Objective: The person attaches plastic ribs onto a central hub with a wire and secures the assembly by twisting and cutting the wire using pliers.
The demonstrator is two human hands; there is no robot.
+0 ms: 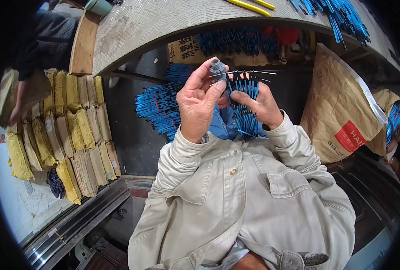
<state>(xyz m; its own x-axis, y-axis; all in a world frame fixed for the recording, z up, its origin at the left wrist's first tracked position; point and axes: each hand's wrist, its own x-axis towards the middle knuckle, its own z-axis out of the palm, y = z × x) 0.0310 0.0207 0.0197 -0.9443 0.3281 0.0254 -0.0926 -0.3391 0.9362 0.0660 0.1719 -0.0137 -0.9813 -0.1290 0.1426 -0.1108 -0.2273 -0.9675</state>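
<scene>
In front of my chest, my left hand [196, 101] pinches a grey ribbed plastic piece [217, 68], which has a threaded-looking round top, between thumb and fingers. Beside it, my right hand [264, 104] is closed around a bundle of slim blue rods with black ends [242, 86], its thumb pressed across them. Thin metal wires [265, 73] run sideways through or past the black ends and reach the grey piece; how they join is too small to tell. The bundle hangs down toward my lap, and its lower part fans out.
Stacked blue rods [157, 108] lie beyond my left forearm. A worktop [164, 27] with yellow-handled tool parts [249, 6] and loose blue rods [339, 18] curves ahead. A large paper sack [332, 103] stands right. Yellow-brown packets [74, 130] fill the left, near another person's arm [22, 94].
</scene>
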